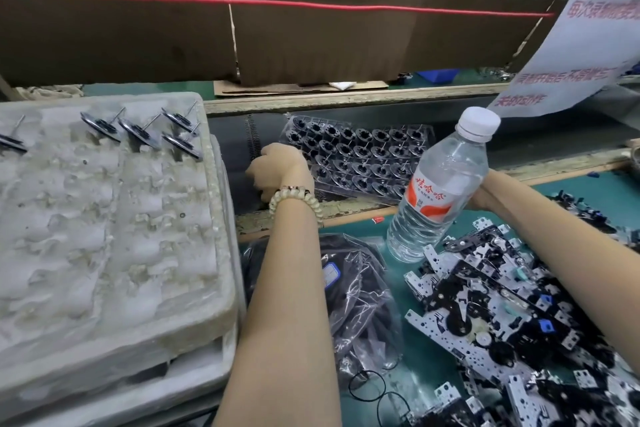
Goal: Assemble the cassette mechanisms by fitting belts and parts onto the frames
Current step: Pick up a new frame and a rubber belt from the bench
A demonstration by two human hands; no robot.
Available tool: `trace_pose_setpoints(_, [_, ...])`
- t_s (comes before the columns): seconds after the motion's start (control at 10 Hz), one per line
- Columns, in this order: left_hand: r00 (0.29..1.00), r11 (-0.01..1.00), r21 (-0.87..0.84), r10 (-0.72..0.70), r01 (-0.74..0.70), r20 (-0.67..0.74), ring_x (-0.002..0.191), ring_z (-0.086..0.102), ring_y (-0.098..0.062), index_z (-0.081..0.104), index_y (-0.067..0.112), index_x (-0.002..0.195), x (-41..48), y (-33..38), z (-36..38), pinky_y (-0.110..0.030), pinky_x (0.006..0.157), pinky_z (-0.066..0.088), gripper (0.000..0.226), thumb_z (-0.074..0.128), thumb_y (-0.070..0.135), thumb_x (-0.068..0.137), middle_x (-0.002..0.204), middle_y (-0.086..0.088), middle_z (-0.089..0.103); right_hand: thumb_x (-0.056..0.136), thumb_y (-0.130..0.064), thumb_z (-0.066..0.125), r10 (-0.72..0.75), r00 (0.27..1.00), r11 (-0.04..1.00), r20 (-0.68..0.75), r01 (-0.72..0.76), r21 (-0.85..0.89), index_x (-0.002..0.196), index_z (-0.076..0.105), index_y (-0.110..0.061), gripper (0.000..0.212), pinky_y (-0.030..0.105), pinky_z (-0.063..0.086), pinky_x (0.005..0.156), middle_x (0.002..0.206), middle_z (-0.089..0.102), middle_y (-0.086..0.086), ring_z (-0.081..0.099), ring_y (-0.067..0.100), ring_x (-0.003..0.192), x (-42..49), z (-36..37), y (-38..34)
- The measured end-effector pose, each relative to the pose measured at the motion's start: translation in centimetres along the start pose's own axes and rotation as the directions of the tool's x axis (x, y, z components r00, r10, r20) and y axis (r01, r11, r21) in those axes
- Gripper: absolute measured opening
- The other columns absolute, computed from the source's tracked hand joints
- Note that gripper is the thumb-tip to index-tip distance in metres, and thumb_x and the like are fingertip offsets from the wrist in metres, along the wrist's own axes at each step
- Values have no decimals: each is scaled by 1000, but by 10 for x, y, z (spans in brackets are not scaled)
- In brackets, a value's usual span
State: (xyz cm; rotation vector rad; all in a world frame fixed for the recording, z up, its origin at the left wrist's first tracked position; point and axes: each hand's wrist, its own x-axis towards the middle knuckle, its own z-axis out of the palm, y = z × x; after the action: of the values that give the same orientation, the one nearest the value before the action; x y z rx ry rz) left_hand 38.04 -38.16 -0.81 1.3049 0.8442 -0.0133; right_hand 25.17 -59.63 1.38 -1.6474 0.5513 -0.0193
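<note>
A clear plastic tray (360, 159) of several black flywheels lies on the dark conveyor belt. My left hand (277, 170), a bead bracelet on its wrist, grips the tray's left edge with curled fingers. My right hand (483, 196) reaches toward the tray's right end, and a water bottle (440, 187) hides its fingers. A heap of metal cassette frames (502, 305) covers the green table at the right. A plastic bag of black belts (356, 288) lies between my forearms, with loose belts (367, 385) in front of it.
A white foam tray (104, 236) at the left carries several flywheels with shafts (138, 130) along its far edge. A wooden rail (346, 211) separates the table from the conveyor. A printed paper sign (581, 45) hangs at the upper right.
</note>
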Motion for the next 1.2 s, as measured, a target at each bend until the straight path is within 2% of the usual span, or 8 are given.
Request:
trace_pose_setpoints(0.2, [992,995,-87,-43,53,119,116,61,-35,57,-7,124,3,-11,2,-39,94,54,31,41,8,104,130,-21,62,102,-4,36,145,989,984,-21,-147,-98,72,66,-19,44,27,50,68,77,65,3,64,14,70,5,-8,7])
trace_pose_setpoints(0.3, [977,985,-167,-5,41,215,99,56,-32,56,4,91,2,-19,6,-28,93,44,28,33,8,107,121,-21,59,102,-16,42,206,978,975,9,-205,-89,50,73,-16,60,33,50,80,68,73,2,70,17,69,-1,-6,4])
trace_pose_setpoints(0.4, [983,968,-248,5,42,185,77,46,-22,49,6,93,-6,-18,9,-26,75,40,22,31,7,106,94,-7,51,100,-13,48,267,962,960,-57,-271,-71,72,65,-7,34,41,43,101,90,69,11,60,25,90,-1,-6,-3])
trace_pose_setpoints(0.5, [970,975,-221,90,-38,227,59,25,-18,36,11,76,-11,-19,12,-30,56,25,29,27,4,102,69,-1,34,100,-8,48,266,960,957,-86,-274,-92,78,60,-6,25,45,41,106,101,65,15,58,29,99,-5,-6,-7])
trace_pose_setpoints(0.8, [950,965,-254,135,-62,280,61,13,-18,15,19,72,-27,-14,11,-34,56,12,32,20,-6,91,70,-1,19,104,-3,35,278,939,959,-204,-261,107,126,49,-7,26,48,37,112,133,58,17,54,32,126,-2,-22,-16])
trace_pose_setpoints(0.9, [949,954,-300,122,-30,291,56,10,-15,10,21,86,-38,-6,6,-30,50,12,31,21,-8,87,70,0,14,106,-11,33,307,927,951,-216,-289,113,97,50,-17,20,42,34,116,91,54,12,56,24,88,-2,-26,-23])
trace_pose_setpoints(1.1, [945,959,-284,94,-2,312,65,19,-17,34,18,82,-56,-2,-6,-45,73,16,30,23,-8,91,80,-6,30,98,12,27,254,932,967,-259,-240,84,113,53,-10,37,41,36,114,99,58,6,61,19,91,-16,-37,-38])
trace_pose_setpoints(1.2, [931,967,-254,109,-18,348,65,17,-16,31,19,70,-61,-6,-9,-37,73,27,36,23,-8,92,72,-2,25,98,13,25,245,924,970,-295,-231,81,108,54,-9,37,39,35,114,76,42,1,41,11,63,-25,-46,-42])
